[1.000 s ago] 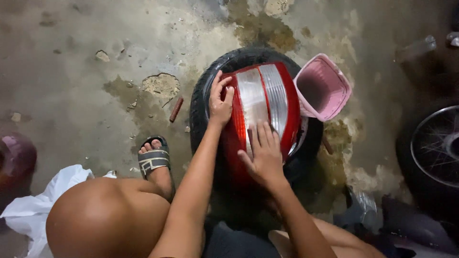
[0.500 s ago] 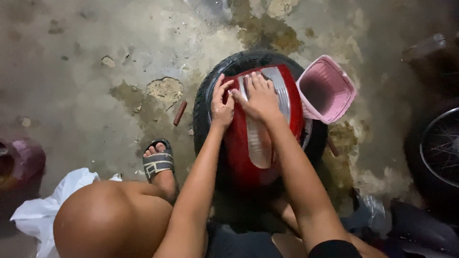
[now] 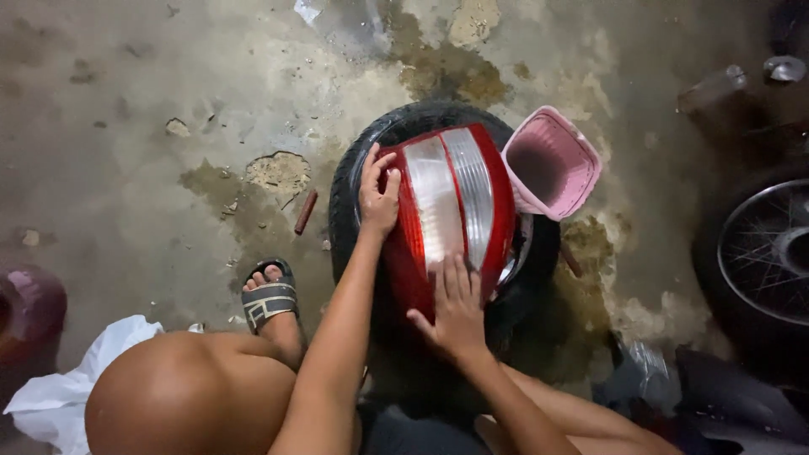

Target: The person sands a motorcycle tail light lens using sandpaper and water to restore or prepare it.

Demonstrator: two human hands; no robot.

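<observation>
Fingers (image 3: 459,282) of our right hand (image 3: 458,313) lie flat and close together on the near end of the tail lamp (image 3: 451,215), pressing on its lens without closing round anything; our left hand (image 3: 377,195) is loosely spread, fingertips curled against the lamp's left edge and thumb on the red face, steadying rather than clasping it; we work over a rough concrete floor (image 3: 168,93), stained dark and yellowish, chipped in patches, with a small rusty rod (image 3: 305,211) lying left of the tyre; a spoked wheel (image 3: 763,253) stands in shadow at the right, a white cloth (image 3: 59,396) lies at lower left beside our bare knee (image 3: 185,396), and our sandalled foot (image 3: 270,297) rests on the floor near the tyre; the lamp sits on top of a black tyre (image 3: 362,168) lying flat on the floor, its long axis running away from us; its housing is glossy red with two pale, ribbed clear strips down the middle; a pink plastic basket (image 3: 552,164) tilts against the tyre's right side, just beside the lamp.
</observation>
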